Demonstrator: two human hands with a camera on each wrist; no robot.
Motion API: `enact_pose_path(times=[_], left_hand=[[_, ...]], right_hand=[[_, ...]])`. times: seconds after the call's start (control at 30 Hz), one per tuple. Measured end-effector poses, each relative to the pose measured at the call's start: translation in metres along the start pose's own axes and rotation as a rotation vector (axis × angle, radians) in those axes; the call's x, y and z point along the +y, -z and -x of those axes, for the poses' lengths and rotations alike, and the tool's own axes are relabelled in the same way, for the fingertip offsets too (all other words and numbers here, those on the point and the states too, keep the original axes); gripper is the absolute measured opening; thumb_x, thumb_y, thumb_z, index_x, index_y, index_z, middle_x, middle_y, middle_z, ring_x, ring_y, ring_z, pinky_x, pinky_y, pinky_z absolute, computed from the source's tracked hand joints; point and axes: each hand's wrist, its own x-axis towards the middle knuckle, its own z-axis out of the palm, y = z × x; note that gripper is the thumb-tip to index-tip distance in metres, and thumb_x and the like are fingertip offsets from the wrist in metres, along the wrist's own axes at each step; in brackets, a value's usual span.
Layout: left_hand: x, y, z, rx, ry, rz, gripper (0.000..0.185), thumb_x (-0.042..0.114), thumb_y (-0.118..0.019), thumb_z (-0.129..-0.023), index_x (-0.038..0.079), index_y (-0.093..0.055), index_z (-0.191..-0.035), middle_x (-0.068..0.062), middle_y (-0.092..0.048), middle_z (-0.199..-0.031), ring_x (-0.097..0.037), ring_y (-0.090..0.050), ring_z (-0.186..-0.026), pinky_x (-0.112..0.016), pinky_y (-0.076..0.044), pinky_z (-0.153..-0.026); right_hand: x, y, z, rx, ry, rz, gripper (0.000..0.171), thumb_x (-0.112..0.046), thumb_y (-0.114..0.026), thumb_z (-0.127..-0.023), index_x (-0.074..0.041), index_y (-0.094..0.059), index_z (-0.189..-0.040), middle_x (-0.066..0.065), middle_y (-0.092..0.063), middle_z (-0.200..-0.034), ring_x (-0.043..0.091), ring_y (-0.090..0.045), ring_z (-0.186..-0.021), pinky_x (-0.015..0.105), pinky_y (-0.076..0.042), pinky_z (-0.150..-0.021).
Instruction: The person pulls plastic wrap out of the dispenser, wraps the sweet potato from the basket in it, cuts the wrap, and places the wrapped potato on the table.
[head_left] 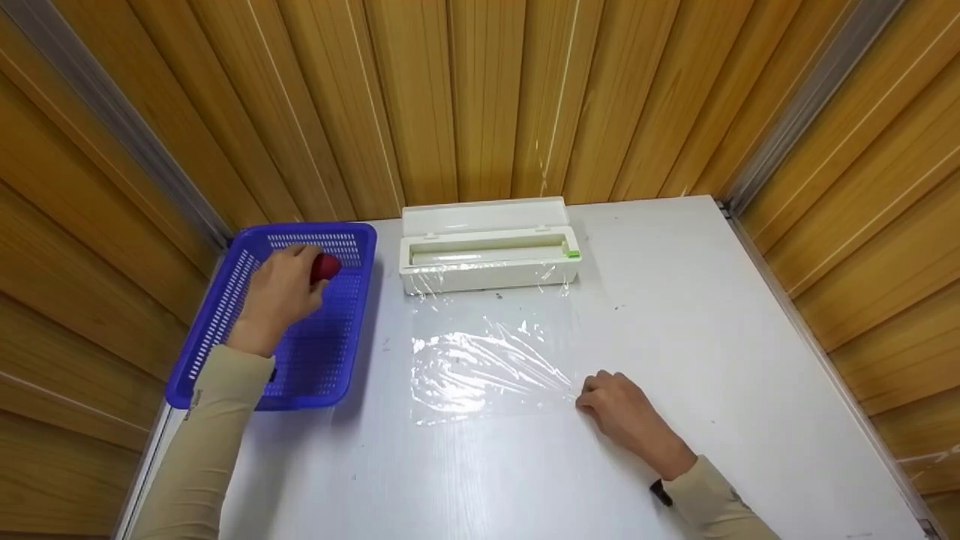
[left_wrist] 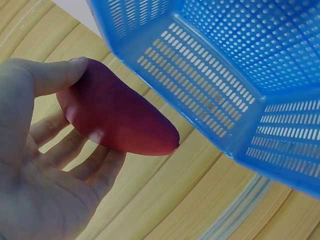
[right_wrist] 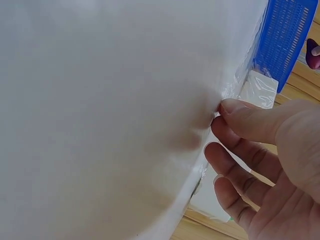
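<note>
My left hand (head_left: 279,294) grips a smooth, dark red tapering fruit or vegetable (left_wrist: 122,115) over the blue plastic basket (head_left: 358,330). In the left wrist view the thumb lies on its upper side, the fingers support it from below, and its narrow end points away from the palm. A sheet of clear cling film (head_left: 480,360) stretches over the white table from a white film dispenser (head_left: 487,279), whose lid stands up. At the sheet's near right corner, my right hand (head_left: 626,416) pinches the film between thumb and index finger; the other fingers are loosely bent.
Perforated walls and a raised rim (head_left: 369,300) surround the basket at the left of the table. A small green piece (head_left: 573,254) sits at the dispenser's right end. Wood-patterned panels (head_left: 480,97) enclose the white table (head_left: 675,300) at the back and both sides.
</note>
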Motion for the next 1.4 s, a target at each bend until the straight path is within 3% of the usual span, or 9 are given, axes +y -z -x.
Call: enact_pose_path(times=[0.43,0.93,1.4], left_hand=[[0.020,0.001,-0.004,0.000,0.001,0.022,0.051,0.011,-0.078,-0.093,-0.004,-0.060,-0.139,-0.031,-0.063,-0.135,-0.051,-0.064,-0.117,-0.067,-0.053,-0.103],[0.037,-0.001,-0.007,0.098,-0.097,-0.015,0.048,0.013,-0.080,-0.091,-0.002,-0.064,-0.134,-0.030,-0.068,-0.128,-0.052,-0.067,-0.109,-0.064,-0.056,-0.099],[0.061,0.000,-0.009,0.039,-0.089,-0.029,0.053,0.016,-0.080,-0.093,-0.001,-0.062,-0.140,-0.027,-0.065,-0.138,-0.051,-0.062,-0.121,-0.065,-0.052,-0.107]], right_hand=[[-0.001,0.001,-0.001,-0.019,-0.021,-0.002,0.013,0.000,-0.088,-0.081,-0.011,-0.083,-0.080,0.001,-0.070,-0.083,0.018,-0.062,-0.074,0.027,-0.044,-0.063],[0.000,0.000,-0.002,0.007,-0.001,0.000,0.013,-0.001,-0.090,-0.079,-0.012,-0.083,-0.078,0.000,-0.070,-0.081,0.017,-0.061,-0.071,0.025,-0.041,-0.062],[0.001,0.000,-0.002,-0.017,-0.019,-0.005,0.013,0.000,-0.089,-0.079,-0.011,-0.083,-0.078,0.001,-0.070,-0.080,0.018,-0.060,-0.071,0.026,-0.040,-0.062]])
